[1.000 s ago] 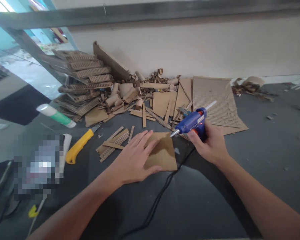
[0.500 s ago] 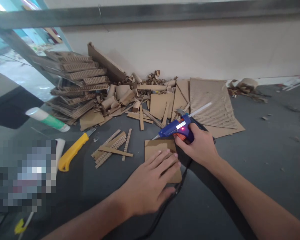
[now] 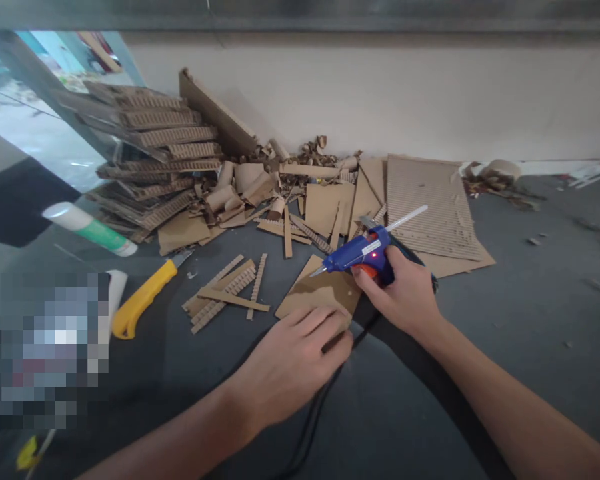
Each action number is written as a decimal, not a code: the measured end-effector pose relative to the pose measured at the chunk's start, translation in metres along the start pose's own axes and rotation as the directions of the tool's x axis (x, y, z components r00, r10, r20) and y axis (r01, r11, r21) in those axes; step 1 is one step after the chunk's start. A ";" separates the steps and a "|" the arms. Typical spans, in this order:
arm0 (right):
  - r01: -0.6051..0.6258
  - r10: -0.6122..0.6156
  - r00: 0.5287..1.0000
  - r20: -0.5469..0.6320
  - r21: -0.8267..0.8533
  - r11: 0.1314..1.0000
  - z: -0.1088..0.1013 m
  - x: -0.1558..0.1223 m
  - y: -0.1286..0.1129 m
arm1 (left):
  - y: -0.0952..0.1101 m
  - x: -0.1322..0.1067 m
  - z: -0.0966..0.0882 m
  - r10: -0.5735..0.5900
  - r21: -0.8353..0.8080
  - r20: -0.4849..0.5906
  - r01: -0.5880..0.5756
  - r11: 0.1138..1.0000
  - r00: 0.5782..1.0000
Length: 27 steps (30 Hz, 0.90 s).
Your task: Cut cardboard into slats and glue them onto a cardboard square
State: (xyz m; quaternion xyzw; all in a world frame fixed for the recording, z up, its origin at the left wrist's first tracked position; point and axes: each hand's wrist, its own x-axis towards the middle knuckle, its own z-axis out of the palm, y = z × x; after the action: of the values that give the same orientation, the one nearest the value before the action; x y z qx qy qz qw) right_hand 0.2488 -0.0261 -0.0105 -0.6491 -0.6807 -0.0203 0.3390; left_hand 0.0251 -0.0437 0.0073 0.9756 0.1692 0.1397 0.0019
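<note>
My right hand (image 3: pixel 403 297) is closed around the handle of a blue hot glue gun (image 3: pixel 363 250). Its red light is on, a white glue stick pokes out behind, and its metal nozzle points left over a small brown cardboard piece (image 3: pixel 317 290) on the dark grey table. My left hand (image 3: pixel 293 357) lies on the near edge of that piece with its fingers curled on it, holding it. The gun's black cable (image 3: pixel 310 427) runs toward me between my arms.
Loose cardboard strips (image 3: pixel 227 290) lie left of the piece. A yellow utility knife (image 3: pixel 143 300) and a white-green glue tube (image 3: pixel 87 229) are further left. A pile of corrugated scraps (image 3: pixel 155 160) and a flat corrugated sheet (image 3: pixel 430 207) sit against the back wall.
My left hand slid back from flat on the cardboard to its near edge, and the piece turned to a new angle. The glue gun's nozzle swung left over the piece.
</note>
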 end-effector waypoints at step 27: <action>0.111 -0.113 0.993 -0.032 -0.056 0.992 0.013 -0.006 -0.014 | 0.004 0.004 0.011 -0.057 -0.247 -0.069 0.038 0.968 0.996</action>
State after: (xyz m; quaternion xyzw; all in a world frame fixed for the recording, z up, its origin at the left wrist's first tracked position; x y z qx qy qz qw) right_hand 0.2301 -0.0276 -0.0178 -0.6185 -0.7091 -0.0693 0.3316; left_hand 0.0329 -0.0461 -0.0015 0.9576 0.1737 0.1965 0.1194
